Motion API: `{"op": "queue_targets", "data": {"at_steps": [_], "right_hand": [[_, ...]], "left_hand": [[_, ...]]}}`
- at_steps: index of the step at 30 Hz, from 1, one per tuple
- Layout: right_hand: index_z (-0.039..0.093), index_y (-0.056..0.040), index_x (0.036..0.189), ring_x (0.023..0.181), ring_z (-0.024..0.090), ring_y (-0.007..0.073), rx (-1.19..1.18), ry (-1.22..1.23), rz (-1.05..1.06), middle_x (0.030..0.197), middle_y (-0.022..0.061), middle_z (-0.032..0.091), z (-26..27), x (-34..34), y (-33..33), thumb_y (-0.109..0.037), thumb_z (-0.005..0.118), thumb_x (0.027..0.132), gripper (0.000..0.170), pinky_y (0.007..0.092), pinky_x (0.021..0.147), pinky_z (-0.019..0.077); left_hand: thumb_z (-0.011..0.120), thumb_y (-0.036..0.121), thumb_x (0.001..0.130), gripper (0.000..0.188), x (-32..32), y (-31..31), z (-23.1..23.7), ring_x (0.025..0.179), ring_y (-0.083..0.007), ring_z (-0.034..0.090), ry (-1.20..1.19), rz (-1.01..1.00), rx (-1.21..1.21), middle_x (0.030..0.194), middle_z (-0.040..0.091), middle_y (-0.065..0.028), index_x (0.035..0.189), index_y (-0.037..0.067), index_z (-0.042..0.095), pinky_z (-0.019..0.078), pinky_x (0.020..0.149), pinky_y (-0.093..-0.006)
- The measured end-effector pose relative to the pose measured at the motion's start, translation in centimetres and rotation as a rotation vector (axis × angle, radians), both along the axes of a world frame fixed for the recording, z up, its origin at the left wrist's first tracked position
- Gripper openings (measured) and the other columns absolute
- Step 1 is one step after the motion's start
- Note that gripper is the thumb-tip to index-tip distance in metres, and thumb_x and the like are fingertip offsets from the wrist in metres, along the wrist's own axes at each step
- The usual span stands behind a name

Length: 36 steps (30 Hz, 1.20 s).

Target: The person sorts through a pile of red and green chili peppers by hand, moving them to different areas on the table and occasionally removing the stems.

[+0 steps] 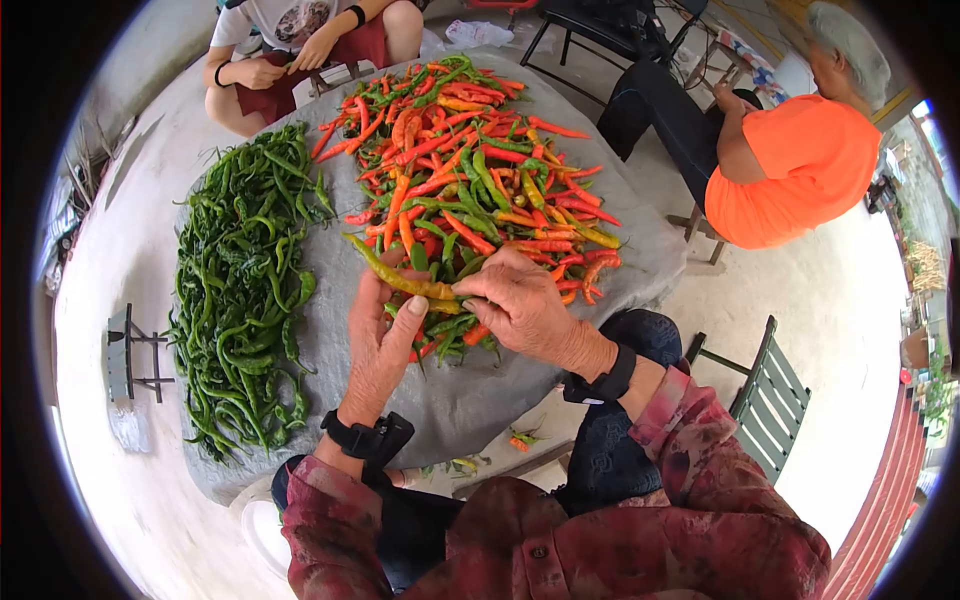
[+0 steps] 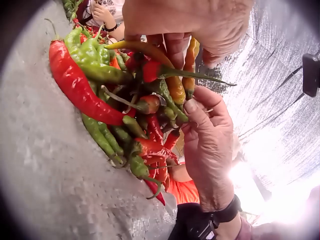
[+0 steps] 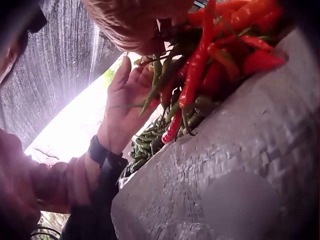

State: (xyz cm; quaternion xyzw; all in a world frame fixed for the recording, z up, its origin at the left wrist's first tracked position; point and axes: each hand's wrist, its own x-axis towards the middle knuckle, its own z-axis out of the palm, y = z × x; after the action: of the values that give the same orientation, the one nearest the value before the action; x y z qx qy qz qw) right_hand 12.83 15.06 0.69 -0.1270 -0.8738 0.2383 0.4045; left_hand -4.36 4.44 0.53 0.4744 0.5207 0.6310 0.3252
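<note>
While left hand (image 1: 380,338) holds yellow pepper (image 1: 402,277), fingers curled round it, right hand (image 1: 525,302) pinches its thick end; pepper sits above mixed heap's (image 1: 430,185) near edge, green heap (image 1: 245,300) beside, on grey sheet (image 1: 332,300).

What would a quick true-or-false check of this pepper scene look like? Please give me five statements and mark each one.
1. The left hand holds a yellow pepper. True.
2. The right hand is well away from the yellow pepper. False: it pinches at the stem end.
3. In the head view, a green pile lies left of a mixed pile. True.
4. The mixed pile is all red. False: it also has green and yellow peppers.
5. A person in orange is sitting. True.
</note>
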Motion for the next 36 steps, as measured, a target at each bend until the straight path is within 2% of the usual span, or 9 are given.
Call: {"op": "queue_targets", "data": {"at_steps": [3, 6, 9, 12, 15, 21, 25, 28, 36], "right_hand": [[0.067, -0.0069, 0.095, 0.081, 0.059, 0.0227, 0.020, -0.014, 0.018, 0.082, 0.0041, 0.064, 0.3, -0.1, -0.2, 0.001, 0.077, 0.067, 0.031, 0.0343, 0.070, 0.0500], [0.066, -0.0063, 0.095, 0.084, 0.059, 0.0231, 0.010, -0.067, 0.075, 0.085, 0.0049, 0.065, 1.0, 0.1, 0.3, -0.005, 0.077, 0.071, 0.026, 0.0337, 0.070, 0.0501], [0.064, -0.0021, 0.098, 0.075, 0.060, 0.0223, -0.338, 0.048, -0.079, 0.078, 0.0085, 0.063, 1.7, 0.5, 2.1, -0.014, 0.067, 0.087, 0.016, 0.0357, 0.068, 0.0487], [0.064, -0.0007, 0.102, 0.071, 0.062, 0.0234, -0.464, 0.058, -0.328, 0.079, 0.0110, 0.065, 0.3, 0.8, 6.4, -0.015, 0.061, 0.092, 0.018, 0.0375, 0.067, 0.0496], [0.064, -0.0003, 0.106, 0.075, 0.066, 0.0273, -0.434, -0.055, -0.400, 0.084, 0.0134, 0.068, -0.6, 1.0, 8.4, -0.015, 0.056, 0.094, 0.020, 0.0399, 0.068, 0.0506], [0.057, -0.0014, 0.121, 0.089, 0.069, 0.0268, -0.399, -0.318, -0.395, 0.099, 0.0149, 0.070, -1.6, -0.8, 8.9, -0.014, 0.056, 0.094, 0.030, 0.0382, 0.076, 0.0526], [0.054, -0.0027, 0.125, 0.087, 0.068, 0.0272, -0.440, -0.367, -0.417, 0.103, 0.0165, 0.069, -1.4, -1.5, 8.7, -0.016, 0.060, 0.092, 0.036, 0.0391, 0.076, 0.0526], [0.052, -0.0029, 0.125, 0.086, 0.068, 0.0273, -0.262, -0.303, -0.407, 0.106, 0.0170, 0.068, -2.1, -2.0, 8.4, -0.018, 0.063, 0.090, 0.040, 0.0406, 0.075, 0.0526], [0.045, -0.0047, 0.132, 0.082, 0.063, 0.0235, -0.507, -0.491, -0.279, 0.098, 0.0132, 0.065, -0.3, -2.3, 9.3, -0.025, 0.069, 0.088, 0.054, 0.0400, 0.071, 0.0514]], "left_hand": [[0.061, 0.014, 0.095, 0.028, -0.3, 0.0, -0.3, 0.099, -0.0131, 0.061, -0.089, 0.005, -0.041, 0.106, 0.065, -0.0081, 0.119, 0.000, 0.054, 0.0499, 0.088, -0.0285], [0.060, 0.013, 0.096, 0.026, -0.6, 0.0, -0.3, 0.096, -0.0120, 0.061, -0.140, 0.001, -0.052, 0.103, 0.066, -0.0069, 0.119, 0.001, 0.055, 0.0503, 0.086, -0.0279], [0.059, 0.013, 0.097, 0.026, -0.6, -0.2, 0.1, 0.094, -0.0109, 0.062, -0.140, 0.019, -0.073, 0.101, 0.067, -0.0062, 0.120, 0.001, 0.055, 0.0503, 0.084, -0.0268], [0.058, 0.012, 0.098, 0.028, -0.6, -0.3, -0.2, 0.093, -0.0106, 0.062, -0.126, 0.010, -0.068, 0.102, 0.067, -0.0065, 0.122, 0.001, 0.054, 0.0503, 0.082, -0.0256], [0.059, 0.013, 0.097, 0.030, -0.3, -0.2, -0.2, 0.092, -0.0101, 0.062, -0.147, 0.021, -0.074, 0.101, 0.066, -0.0057, 0.124, 0.001, 0.053, 0.0505, 0.081, -0.0252], [0.060, 0.014, 0.097, 0.031, -0.2, -0.2, -0.6, 0.090, -0.0081, 0.060, -0.137, 0.020, -0.078, 0.097, 0.064, -0.0023, 0.124, 0.000, 0.053, 0.0498, 0.080, -0.0244], [0.060, 0.013, 0.097, 0.031, -0.1, -0.1, -0.7, 0.087, -0.0078, 0.060, -0.124, 0.023, -0.082, 0.095, 0.064, -0.0017, 0.124, 0.000, 0.053, 0.0496, 0.078, -0.0239], [0.060, 0.014, 0.097, 0.031, 0.2, -0.2, -0.4, 0.085, -0.0077, 0.060, -0.121, 0.041, -0.091, 0.094, 0.063, -0.0018, 0.123, 0.000, 0.054, 0.0495, 0.076, -0.0239], [0.060, 0.016, 0.097, 0.030, 0.2, -0.2, -0.7, 0.083, -0.0074, 0.059, -0.023, 0.040, -0.115, 0.090, 0.063, -0.0017, 0.123, 0.001, 0.054, 0.0491, 0.073, -0.0243]]}}
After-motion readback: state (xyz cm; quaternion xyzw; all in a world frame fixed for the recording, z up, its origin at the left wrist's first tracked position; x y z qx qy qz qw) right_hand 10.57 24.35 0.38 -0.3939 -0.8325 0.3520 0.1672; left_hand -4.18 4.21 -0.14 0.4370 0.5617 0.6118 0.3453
